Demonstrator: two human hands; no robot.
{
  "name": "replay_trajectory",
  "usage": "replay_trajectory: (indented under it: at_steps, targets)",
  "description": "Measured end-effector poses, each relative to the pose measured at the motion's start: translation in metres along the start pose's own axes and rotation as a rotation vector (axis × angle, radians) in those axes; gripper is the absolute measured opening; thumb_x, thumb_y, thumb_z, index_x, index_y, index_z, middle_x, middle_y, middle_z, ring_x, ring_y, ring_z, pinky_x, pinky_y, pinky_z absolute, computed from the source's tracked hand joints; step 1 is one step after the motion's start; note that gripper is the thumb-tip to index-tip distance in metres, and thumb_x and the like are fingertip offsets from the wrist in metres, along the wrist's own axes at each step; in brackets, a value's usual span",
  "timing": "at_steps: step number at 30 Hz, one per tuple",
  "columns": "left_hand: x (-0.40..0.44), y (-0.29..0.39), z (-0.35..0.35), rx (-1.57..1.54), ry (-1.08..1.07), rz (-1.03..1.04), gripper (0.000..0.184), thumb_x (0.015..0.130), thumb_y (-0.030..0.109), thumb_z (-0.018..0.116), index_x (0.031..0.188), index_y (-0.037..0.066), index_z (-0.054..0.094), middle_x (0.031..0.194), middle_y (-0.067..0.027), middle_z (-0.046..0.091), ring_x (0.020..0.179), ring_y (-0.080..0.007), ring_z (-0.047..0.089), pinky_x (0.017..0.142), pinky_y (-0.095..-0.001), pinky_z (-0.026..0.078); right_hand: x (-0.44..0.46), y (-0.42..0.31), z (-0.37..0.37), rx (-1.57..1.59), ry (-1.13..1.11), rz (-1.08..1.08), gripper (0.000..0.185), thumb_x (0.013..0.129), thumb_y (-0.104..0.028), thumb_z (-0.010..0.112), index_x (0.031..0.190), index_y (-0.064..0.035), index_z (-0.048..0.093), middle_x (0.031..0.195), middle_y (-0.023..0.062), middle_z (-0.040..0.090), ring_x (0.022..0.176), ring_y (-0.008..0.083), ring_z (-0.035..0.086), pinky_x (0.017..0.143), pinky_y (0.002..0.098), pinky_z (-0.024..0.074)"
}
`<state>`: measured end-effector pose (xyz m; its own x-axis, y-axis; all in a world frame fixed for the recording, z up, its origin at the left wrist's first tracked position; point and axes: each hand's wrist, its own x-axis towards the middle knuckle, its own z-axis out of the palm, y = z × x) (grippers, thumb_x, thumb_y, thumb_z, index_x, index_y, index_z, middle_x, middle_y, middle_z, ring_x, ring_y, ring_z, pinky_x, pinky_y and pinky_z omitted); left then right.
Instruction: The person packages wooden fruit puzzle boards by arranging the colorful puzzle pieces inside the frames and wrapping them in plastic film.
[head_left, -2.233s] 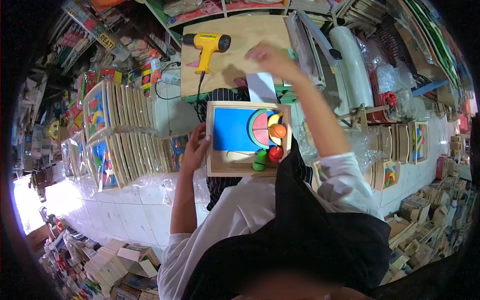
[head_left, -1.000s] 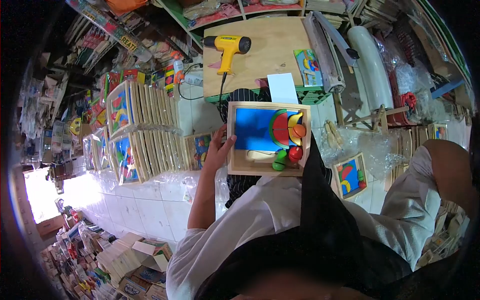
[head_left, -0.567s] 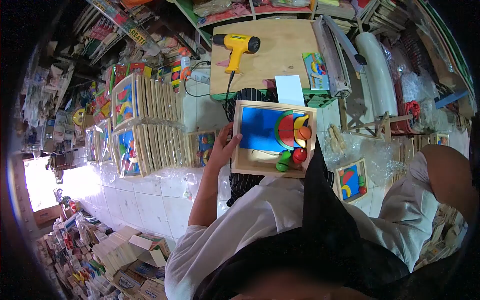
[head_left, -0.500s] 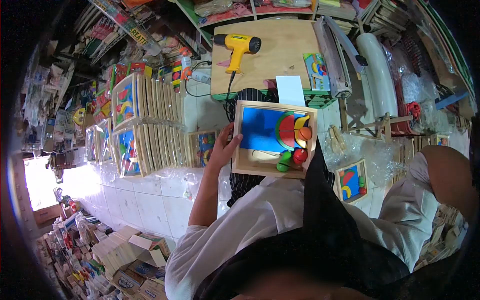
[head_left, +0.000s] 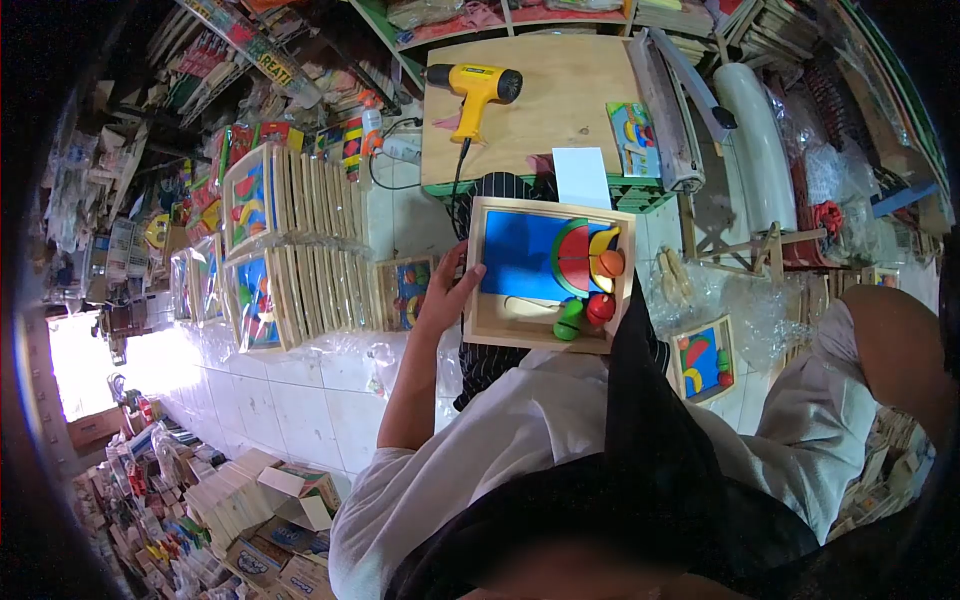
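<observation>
My left hand [head_left: 452, 292] grips the left wall of a wooden tray [head_left: 545, 208] that rests on my lap. In the tray lie a blue sheet [head_left: 515, 255], red-and-green watermelon pieces [head_left: 572, 256], a yellow banana [head_left: 603, 242], an orange ball-shaped piece [head_left: 608, 264], a red apple piece [head_left: 600, 308] and a green pear-like piece [head_left: 568, 320]. A white card [head_left: 580, 176] sticks out beyond the tray's far edge. My right arm reaches out to the far right, and its hand is outside the picture.
A yellow heat gun [head_left: 477, 95] and a printed card [head_left: 632, 140] lie on the wooden table [head_left: 550, 80]. A long sealer-like device [head_left: 668, 110] stands at its right edge. Wrapped trays [head_left: 310, 200] are stacked at the left; another filled tray [head_left: 703, 360] is on the right.
My right arm has swung from above the table out to the far right, uncovering the printed card. My left hand keeps its hold on the tray. The whole view has shifted somewhat.
</observation>
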<state>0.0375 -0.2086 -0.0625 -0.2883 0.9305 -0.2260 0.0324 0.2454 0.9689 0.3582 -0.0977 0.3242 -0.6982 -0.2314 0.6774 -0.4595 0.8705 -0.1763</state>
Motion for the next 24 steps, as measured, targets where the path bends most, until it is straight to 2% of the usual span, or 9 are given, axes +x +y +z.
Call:
replay_trajectory:
  at_steps: [9,11,14,16,19,21,22,23,24]
  targets:
    - [0.002,-0.001,-0.004,0.007,-0.006,0.01,0.054,0.084,0.02,0.061,0.129,0.001,0.039,0.113,-0.0089,0.048,0.102,-0.0161,0.048,0.085,-0.0284,0.042,-0.014,0.009,-0.025,-0.031,0.131,0.056,0.027,0.069,-0.013,0.061,0.092,0.0021,0.063,0.091,0.0205,0.062,0.078,0.0315,0.061,0.071,0.0373,0.0484]
    - [-0.002,0.01,-0.001,-0.008,-0.006,-0.024,0.054,0.083,0.019,0.062,0.129,0.002,0.039,0.115,-0.0095,0.048,0.105,-0.0169,0.047,0.084,-0.0294,0.043,-0.039,0.035,-0.034,-0.092,0.283,0.222,0.027,0.069,-0.013,0.061,0.092,0.0023,0.063,0.091,0.021,0.062,0.078,0.032,0.061,0.071,0.0377,0.0486]
    - [-0.008,0.023,0.005,0.07,0.087,-0.015,0.055,0.082,0.016,0.062,0.129,0.003,0.038,0.119,-0.0123,0.048,0.108,-0.0211,0.047,0.085,-0.0325,0.044,-0.103,0.122,-0.002,-0.15,0.541,0.693,0.028,0.069,-0.013,0.062,0.092,0.0026,0.063,0.091,0.0216,0.062,0.078,0.0327,0.062,0.071,0.0382,0.0488]
    - [-0.009,0.032,0.006,0.347,0.242,0.249,0.052,0.08,0.01,0.06,0.127,0.003,0.04,0.122,-0.0147,0.046,0.107,-0.0238,0.05,0.085,-0.0358,0.043,-0.161,0.204,0.054,-0.111,0.553,0.998,0.028,0.069,-0.014,0.062,0.092,0.0028,0.063,0.091,0.0221,0.062,0.078,0.0332,0.062,0.071,0.0385,0.0489]
    - [-0.007,0.116,0.022,0.205,0.127,0.521,0.047,0.076,0.002,0.059,0.121,0.003,0.046,0.119,-0.0165,0.05,0.102,-0.0268,0.053,0.085,-0.0384,0.043,-0.253,0.314,0.178,-0.099,0.403,1.25,0.029,0.069,-0.014,0.063,0.093,0.0031,0.063,0.091,0.0227,0.062,0.078,0.034,0.062,0.071,0.039,0.0492]
    - [-0.006,0.182,0.045,0.359,-0.067,0.816,0.039,0.072,-0.001,0.058,0.111,0.003,0.054,0.112,-0.0166,0.054,0.101,-0.0279,0.054,0.085,-0.0385,0.043,-0.296,0.367,0.257,-0.18,0.342,1.303,0.029,0.069,-0.014,0.063,0.093,0.0033,0.063,0.091,0.0231,0.062,0.078,0.0345,0.062,0.071,0.0394,0.0493]
    - [-0.01,0.209,0.062,0.334,-0.192,0.87,0.025,0.074,0.007,0.06,0.098,0.008,0.058,0.104,-0.0171,0.055,0.099,-0.0321,0.053,0.082,-0.0425,0.043,-0.305,0.383,0.281,-0.223,0.332,1.327,0.03,0.069,-0.014,0.063,0.093,0.0034,0.063,0.091,0.0234,0.062,0.078,0.0348,0.062,0.071,0.0396,0.0494]
    - [-0.009,0.244,0.075,0.342,-0.441,0.979,0.014,0.071,0.007,0.063,0.084,0.011,0.061,0.098,-0.0159,0.058,0.09,-0.0309,0.057,0.078,-0.0398,0.045,-0.307,0.39,0.296,-0.262,0.327,1.353,0.03,0.069,-0.014,0.063,0.093,0.0035,0.063,0.091,0.0236,0.062,0.078,0.035,0.063,0.071,0.0397,0.0494]
    - [-0.014,0.269,0.092,0.381,-0.556,1.065,0.011,0.07,0.009,0.065,0.08,0.016,0.065,0.103,-0.0119,0.059,0.089,-0.0279,0.057,0.076,-0.0381,0.046,-0.296,0.386,0.293,-0.269,0.322,1.398,0.032,0.07,-0.016,0.064,0.096,0.0028,0.062,0.091,0.0239,0.062,0.08,0.0357,0.062,0.072,0.0402,0.0491]
